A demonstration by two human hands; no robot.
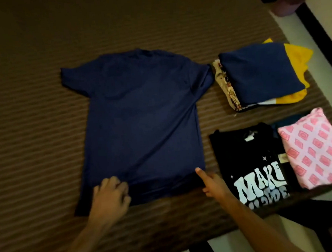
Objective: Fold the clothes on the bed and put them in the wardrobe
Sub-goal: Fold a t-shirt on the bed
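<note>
A navy blue T-shirt (139, 118) lies spread flat, back side up, on the brown striped bed (41, 95). My left hand (110, 196) rests on its bottom hem at the left, fingers curled on the fabric. At the hem's right corner is my right hand (212, 183), its index finger straight and touching the cloth. Folded clothes lie to the right: a navy and yellow pile (263, 75), a black T-shirt with white lettering (250, 165) and a pink patterned garment (316, 148).
The bed's near edge runs below my forearms, with pale floor (238, 244) beyond it. A dark bed frame (315, 23) lines the right side. A rounded dark object (288, 2) sits at the far right corner.
</note>
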